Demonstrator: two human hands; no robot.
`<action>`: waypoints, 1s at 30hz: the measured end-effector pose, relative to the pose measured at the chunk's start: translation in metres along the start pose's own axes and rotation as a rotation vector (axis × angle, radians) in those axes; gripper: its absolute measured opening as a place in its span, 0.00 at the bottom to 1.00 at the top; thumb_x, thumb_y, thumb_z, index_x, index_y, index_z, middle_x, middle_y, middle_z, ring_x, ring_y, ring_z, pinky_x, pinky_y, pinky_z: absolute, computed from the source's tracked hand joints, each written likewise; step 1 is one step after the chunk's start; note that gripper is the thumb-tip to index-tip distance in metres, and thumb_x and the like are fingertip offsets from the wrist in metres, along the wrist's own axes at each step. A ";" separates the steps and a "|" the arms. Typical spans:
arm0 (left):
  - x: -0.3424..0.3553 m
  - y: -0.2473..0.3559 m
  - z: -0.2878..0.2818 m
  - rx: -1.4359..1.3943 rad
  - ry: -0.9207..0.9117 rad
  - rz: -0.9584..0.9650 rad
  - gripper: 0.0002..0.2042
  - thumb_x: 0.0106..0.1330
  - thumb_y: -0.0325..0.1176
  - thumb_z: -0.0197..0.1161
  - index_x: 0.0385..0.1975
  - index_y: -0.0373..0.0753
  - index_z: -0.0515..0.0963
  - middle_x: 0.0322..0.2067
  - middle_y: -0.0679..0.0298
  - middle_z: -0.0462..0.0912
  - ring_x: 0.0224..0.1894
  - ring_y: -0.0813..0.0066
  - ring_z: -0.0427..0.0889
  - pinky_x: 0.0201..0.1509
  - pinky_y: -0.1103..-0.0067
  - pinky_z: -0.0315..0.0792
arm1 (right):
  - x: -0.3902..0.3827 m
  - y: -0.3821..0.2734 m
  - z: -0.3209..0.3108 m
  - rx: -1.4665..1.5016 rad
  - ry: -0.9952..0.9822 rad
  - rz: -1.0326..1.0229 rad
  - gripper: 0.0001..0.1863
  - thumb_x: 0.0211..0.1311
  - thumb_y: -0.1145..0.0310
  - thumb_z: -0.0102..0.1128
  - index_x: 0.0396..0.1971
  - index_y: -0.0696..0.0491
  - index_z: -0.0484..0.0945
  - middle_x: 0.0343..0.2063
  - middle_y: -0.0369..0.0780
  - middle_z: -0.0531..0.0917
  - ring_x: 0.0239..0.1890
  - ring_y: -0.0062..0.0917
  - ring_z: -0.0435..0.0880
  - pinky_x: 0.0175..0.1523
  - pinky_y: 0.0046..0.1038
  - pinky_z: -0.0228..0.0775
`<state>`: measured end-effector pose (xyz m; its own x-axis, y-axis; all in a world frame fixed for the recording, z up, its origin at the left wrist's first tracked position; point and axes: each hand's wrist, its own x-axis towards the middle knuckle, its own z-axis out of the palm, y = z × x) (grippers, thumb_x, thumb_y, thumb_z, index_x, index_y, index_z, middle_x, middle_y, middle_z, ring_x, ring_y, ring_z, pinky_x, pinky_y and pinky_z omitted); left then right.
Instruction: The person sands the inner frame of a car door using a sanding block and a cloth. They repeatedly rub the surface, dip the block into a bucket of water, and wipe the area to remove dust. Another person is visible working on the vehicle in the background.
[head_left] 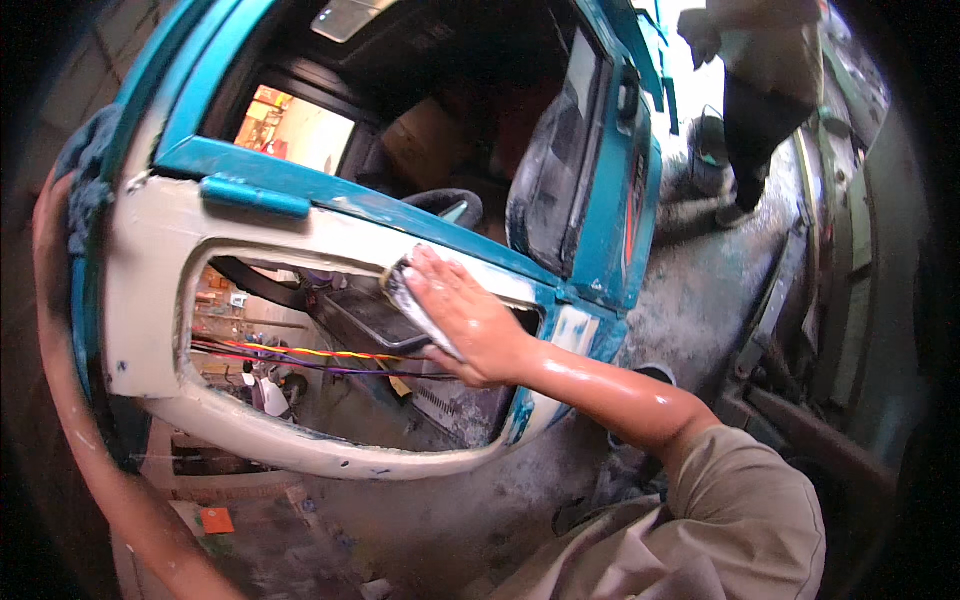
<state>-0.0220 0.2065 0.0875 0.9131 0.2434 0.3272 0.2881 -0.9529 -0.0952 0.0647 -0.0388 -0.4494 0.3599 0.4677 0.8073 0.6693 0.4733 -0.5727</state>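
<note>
My right hand (pixel 455 320) presses a flat sanding pad (pixel 408 300), smeared grey-white, against the upper rim of the door's opening. Its fingers lie together over the pad, and the hand and forearm look wet. The vehicle door (pixel 290 462) is coated in cream filler or primer, with teal paint showing along its top and right end. At the far left, my left hand (pixel 56 195) is at the door's outer edge with a bunched blue cloth (pixel 88 165); most of its fingers are hidden. Yellow, red and purple wires (pixel 310 355) run across the opening.
Above the door are the teal cab, a steering wheel (pixel 450 205) and a dusty dark seat (pixel 545 180). Another person (pixel 765 90) stands at the upper right near a bucket (pixel 708 138). Metal beams (pixel 810 430) lie along the right. An orange square (pixel 216 520) lies on the floor.
</note>
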 end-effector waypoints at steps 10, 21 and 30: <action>-0.020 0.023 0.000 0.126 0.199 0.000 0.28 0.79 0.51 0.55 0.70 0.39 0.72 0.61 0.54 0.79 0.62 0.67 0.79 0.72 0.73 0.68 | 0.003 0.000 -0.045 0.196 0.527 0.073 0.17 0.65 0.83 0.61 0.54 0.62 0.81 0.44 0.49 0.86 0.44 0.36 0.87 0.51 0.30 0.78; -0.014 -0.006 -0.023 0.114 0.193 0.000 0.24 0.74 0.49 0.60 0.63 0.39 0.78 0.55 0.52 0.83 0.56 0.65 0.82 0.66 0.74 0.71 | -0.017 0.027 -0.011 0.392 0.558 0.388 0.09 0.61 0.80 0.70 0.42 0.56 0.86 0.38 0.41 0.90 0.43 0.22 0.90 0.50 0.26 0.81; 0.005 -0.006 -0.009 0.068 0.192 0.037 0.22 0.71 0.47 0.63 0.57 0.40 0.82 0.50 0.51 0.86 0.51 0.63 0.84 0.62 0.75 0.73 | -0.022 0.032 -0.034 -0.178 0.248 0.329 0.17 0.52 0.81 0.68 0.43 0.53 0.81 0.36 0.44 0.86 0.40 0.41 0.87 0.45 0.36 0.77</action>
<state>-0.0221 0.2119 0.0986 0.8536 0.1634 0.4947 0.2804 -0.9444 -0.1717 0.1002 -0.0598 -0.4807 0.7024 0.3688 0.6088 0.5870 0.1837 -0.7885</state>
